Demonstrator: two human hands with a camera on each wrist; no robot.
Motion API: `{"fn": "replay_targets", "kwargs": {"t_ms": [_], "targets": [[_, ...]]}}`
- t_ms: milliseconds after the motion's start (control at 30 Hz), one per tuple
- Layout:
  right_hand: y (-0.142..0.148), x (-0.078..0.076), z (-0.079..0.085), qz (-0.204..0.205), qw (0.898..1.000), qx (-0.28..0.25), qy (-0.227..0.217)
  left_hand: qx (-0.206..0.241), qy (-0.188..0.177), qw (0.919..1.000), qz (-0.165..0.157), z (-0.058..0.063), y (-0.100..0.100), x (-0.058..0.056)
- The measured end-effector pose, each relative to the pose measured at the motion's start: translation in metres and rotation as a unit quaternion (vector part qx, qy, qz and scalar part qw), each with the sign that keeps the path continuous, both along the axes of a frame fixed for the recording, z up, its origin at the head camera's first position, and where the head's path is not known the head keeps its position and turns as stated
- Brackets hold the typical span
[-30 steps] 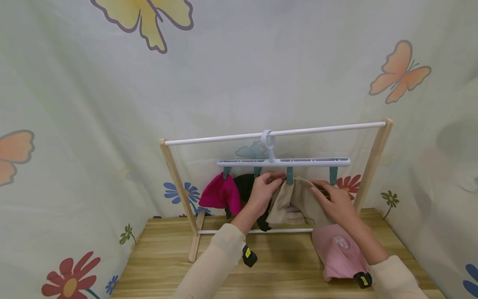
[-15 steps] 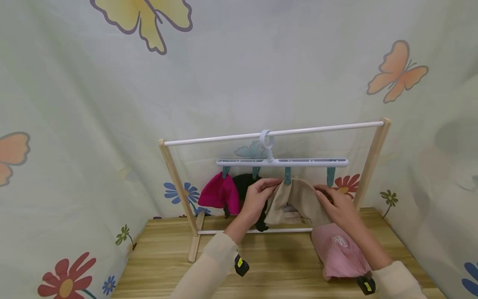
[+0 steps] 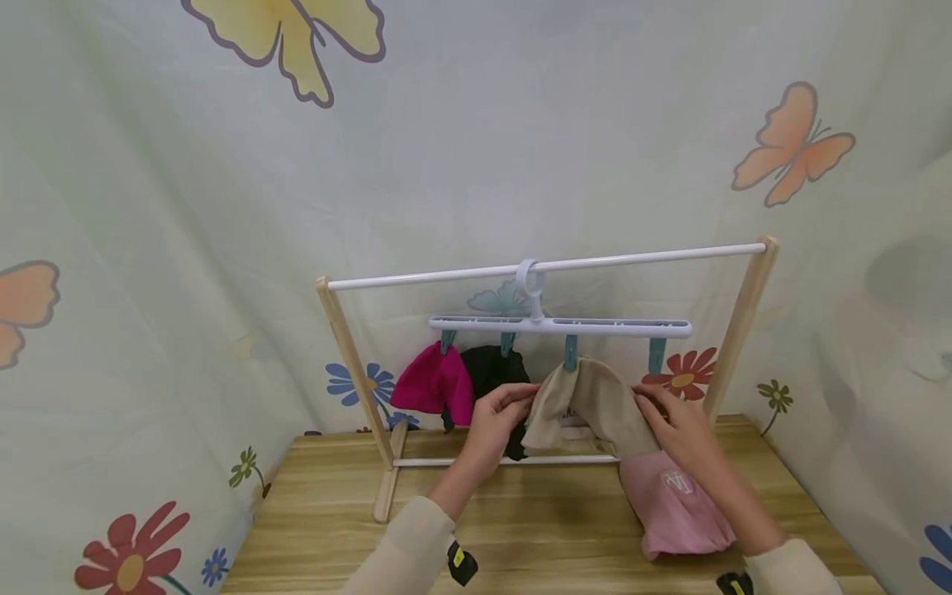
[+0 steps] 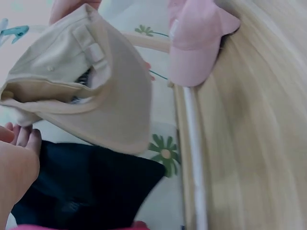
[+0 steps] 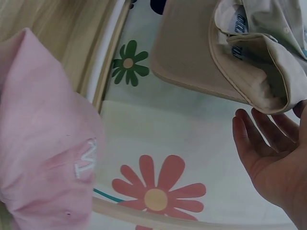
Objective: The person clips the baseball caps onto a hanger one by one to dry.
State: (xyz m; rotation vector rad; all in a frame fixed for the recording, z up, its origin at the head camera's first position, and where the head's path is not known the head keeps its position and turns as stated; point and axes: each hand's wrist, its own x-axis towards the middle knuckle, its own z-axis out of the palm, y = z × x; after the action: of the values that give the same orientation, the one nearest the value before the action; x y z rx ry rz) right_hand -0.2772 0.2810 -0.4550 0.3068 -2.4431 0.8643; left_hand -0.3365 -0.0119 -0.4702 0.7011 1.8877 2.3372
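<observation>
Beige cap (image 3: 606, 401) hangs from the third teal peg (image 3: 570, 353) counting from the left, its upper edge at the peg. Its brim (image 5: 187, 52) is seen in the right wrist view, and dark blue lettering shows inside the crown.

My left hand (image 3: 492, 426) is at the cap's left side and my right hand (image 3: 680, 430) at its right, so the cap lies between them. Right grip: fingers loosely extended, slightly apart from one another, tips just beside the cap's edge. Left grip: fingers relaxed and uncurled near the cloth; the left wrist view is soft, so I cannot tell whether the tips touch it.

Pegs belong to a white hanger (image 3: 617, 327), hooked over the white rail (image 3: 632, 259) of a wooden rack (image 3: 740, 330). To the left of the beige cap, a black cap (image 3: 487, 368) hangs at the second peg and a bright pink cap (image 3: 435, 384) at the first. Fourth peg is above and near my right hand.

Pale pink cap (image 3: 673, 508) with white lettering rests on the wood-grain table (image 3: 550, 529), below my right hand. Behind everything: cloth printed with butterflies and flowers.
</observation>
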Motion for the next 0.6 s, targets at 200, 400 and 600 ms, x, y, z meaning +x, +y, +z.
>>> {"fn": "replay_targets", "kwargs": {"t_ms": [200,400,600], "targets": [[0.002,0.007,-0.011,-0.006,1.000,-0.006,-0.016,0.042,-0.039,0.9980,-0.025,-0.022,-0.014,0.006],[0.003,0.013,-0.024,-0.008,0.999,-0.032,-0.014,0.056,-0.051,0.9961,-0.044,-0.042,-0.025,0.013],[0.003,0.019,-0.039,0.025,0.994,-0.099,-0.024,0.077,-0.069,0.9926,-0.064,-0.058,-0.040,0.019]]}}
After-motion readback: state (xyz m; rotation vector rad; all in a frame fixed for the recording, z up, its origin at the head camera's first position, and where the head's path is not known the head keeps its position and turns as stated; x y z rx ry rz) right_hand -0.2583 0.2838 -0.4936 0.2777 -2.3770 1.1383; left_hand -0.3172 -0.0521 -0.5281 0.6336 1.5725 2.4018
